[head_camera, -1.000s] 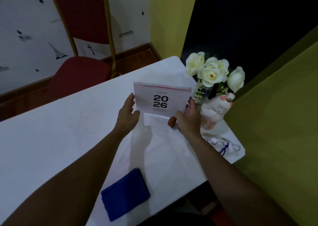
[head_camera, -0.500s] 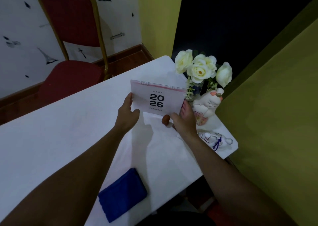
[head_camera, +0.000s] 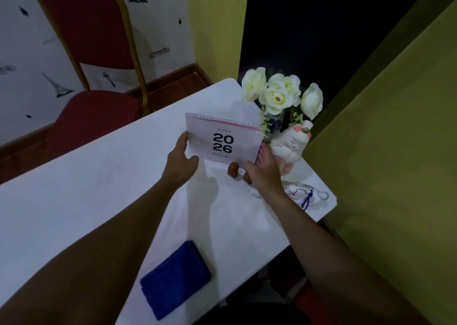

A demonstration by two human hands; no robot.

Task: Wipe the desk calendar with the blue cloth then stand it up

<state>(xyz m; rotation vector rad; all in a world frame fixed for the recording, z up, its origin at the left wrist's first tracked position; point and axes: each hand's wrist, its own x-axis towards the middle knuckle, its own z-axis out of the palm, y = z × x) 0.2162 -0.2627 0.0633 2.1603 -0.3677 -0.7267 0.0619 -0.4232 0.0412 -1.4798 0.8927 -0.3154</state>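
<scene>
Two bare forearms reached out from the near edge of the white table [head_camera: 74, 201]. Nearest the person, the blue cloth [head_camera: 174, 279] lay folded flat by that edge, between the arms and touched by neither hand. Farther out, the left hand [head_camera: 181, 162] gripped the lower left corner of the desk calendar [head_camera: 223, 139], thumb in front and fingers behind the card. The right hand [head_camera: 262, 174] pinched the lower right corner, fingers wrapped around the side edge and thumb under the bottom. The calendar was upright and a little tilted, its cover facing the person with "2026" in bold black and its spiral binding on top; whether its base touched the table could not be told. Just right of it sat a pale ceramic figurine [head_camera: 291, 149], and nearer the table's right corner a small white ornament [head_camera: 305, 195] with a blue cord. Behind the calendar stood a vase of white roses [head_camera: 279, 94]. Beyond the table's far side stood a red chair [head_camera: 91, 52] with a gold frame, against a patterned wall.
</scene>
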